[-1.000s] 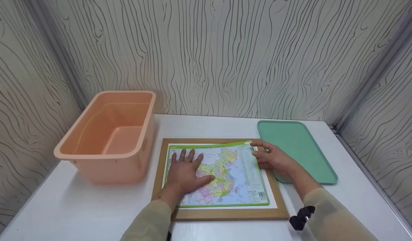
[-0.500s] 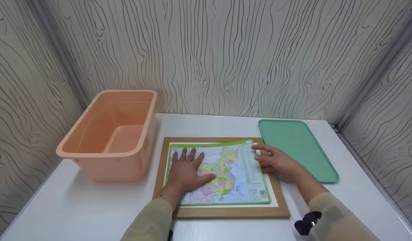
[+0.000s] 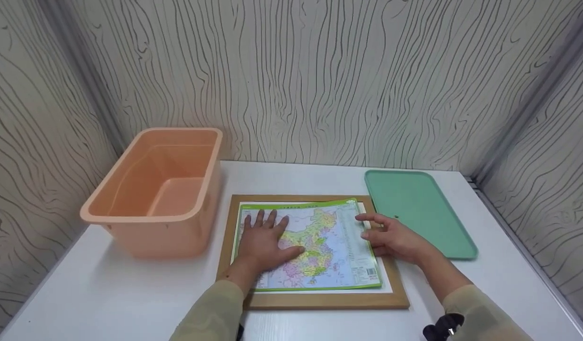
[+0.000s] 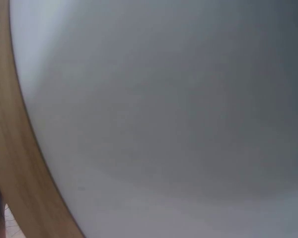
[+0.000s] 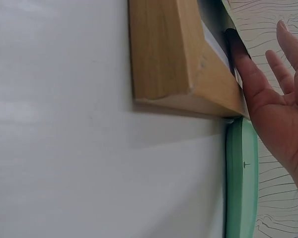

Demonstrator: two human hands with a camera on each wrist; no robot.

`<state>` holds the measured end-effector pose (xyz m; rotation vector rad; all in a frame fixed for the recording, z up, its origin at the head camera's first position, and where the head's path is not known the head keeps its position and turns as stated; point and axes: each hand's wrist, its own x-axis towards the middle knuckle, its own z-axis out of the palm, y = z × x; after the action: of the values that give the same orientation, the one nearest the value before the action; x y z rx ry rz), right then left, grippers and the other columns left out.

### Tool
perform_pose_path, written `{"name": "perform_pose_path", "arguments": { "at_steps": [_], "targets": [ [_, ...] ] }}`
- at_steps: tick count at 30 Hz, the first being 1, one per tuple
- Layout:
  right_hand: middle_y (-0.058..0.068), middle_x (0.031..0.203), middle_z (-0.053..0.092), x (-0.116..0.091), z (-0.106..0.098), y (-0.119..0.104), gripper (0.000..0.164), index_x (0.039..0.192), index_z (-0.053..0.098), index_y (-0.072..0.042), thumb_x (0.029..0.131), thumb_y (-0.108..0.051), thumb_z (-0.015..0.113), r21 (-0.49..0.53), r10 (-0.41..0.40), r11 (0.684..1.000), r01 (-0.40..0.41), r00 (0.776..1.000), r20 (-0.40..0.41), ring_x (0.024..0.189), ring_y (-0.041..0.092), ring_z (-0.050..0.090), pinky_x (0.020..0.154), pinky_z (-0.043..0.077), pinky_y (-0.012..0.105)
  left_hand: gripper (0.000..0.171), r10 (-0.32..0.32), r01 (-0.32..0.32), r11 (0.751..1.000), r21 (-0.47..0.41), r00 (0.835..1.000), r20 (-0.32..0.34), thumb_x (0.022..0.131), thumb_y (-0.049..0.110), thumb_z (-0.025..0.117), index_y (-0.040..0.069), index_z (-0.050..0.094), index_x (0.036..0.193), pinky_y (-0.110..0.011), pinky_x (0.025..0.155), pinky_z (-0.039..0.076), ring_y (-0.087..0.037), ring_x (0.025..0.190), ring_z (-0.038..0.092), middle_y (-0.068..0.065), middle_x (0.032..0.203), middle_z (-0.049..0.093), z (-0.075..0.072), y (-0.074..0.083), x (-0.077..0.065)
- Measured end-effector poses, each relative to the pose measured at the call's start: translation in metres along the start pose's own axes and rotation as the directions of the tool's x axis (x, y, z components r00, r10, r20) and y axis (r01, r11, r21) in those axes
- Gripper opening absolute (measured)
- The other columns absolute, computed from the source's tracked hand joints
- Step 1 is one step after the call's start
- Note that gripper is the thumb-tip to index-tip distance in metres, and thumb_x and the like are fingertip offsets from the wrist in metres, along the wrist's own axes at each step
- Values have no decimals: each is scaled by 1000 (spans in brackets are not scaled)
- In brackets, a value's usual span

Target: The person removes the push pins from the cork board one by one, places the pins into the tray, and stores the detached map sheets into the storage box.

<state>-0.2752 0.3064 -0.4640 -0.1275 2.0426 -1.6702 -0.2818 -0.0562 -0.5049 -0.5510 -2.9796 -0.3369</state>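
A map sheet (image 3: 320, 246) with a green border lies over a white panel inside a wooden frame (image 3: 329, 301). My left hand (image 3: 265, 241) presses flat on the sheet's left half, fingers spread. At the sheet's right edge is my right hand (image 3: 395, 237), its index finger reaching above the surface. In the right wrist view, one finger of that hand (image 5: 283, 119) goes beneath the raised sheet edge, while other fingers stay stretched above. The left wrist view has the frame's wooden side (image 4: 20, 144) but little of the left hand.
A deep peach plastic tub (image 3: 187, 219) stands on the white table (image 3: 107, 303) at left. To the right, a flat green tray (image 3: 424, 203) lies beside the frame's far right corner, with a tiny dark speck over it. Wood-grain-patterned walls (image 3: 291, 85) enclose the table.
My right hand has slid down along the sheet's right edge, away from its top right corner towards me. My left hand has stayed in place, pressing on the sheet.
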Motion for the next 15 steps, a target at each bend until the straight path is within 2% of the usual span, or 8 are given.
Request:
{"name": "perform_pose_path", "arguments": {
  "at_steps": [8,15],
  "targets": [
    [20,138,66,-8,7,2,69,161,43,-11,101,-18,75,7,-5,1000,5,1000,8,109,32,73,88,62,38,101,-6,6,1000,-17,1000,3,87,93,41,25,46,163,-66,126,13,-42,159,23,-10,171,34,-1,-2,-2],
    [21,141,64,-16,8,6,70,161,41,-4,100,-13,74,-6,-18,1000,18,1000,7,109,29,73,87,62,38,102,10,-10,1000,-17,1000,8,87,93,40,25,47,163,-66,125,14,-42,159,24,-10,170,36,-1,-1,0]
  ]
}}
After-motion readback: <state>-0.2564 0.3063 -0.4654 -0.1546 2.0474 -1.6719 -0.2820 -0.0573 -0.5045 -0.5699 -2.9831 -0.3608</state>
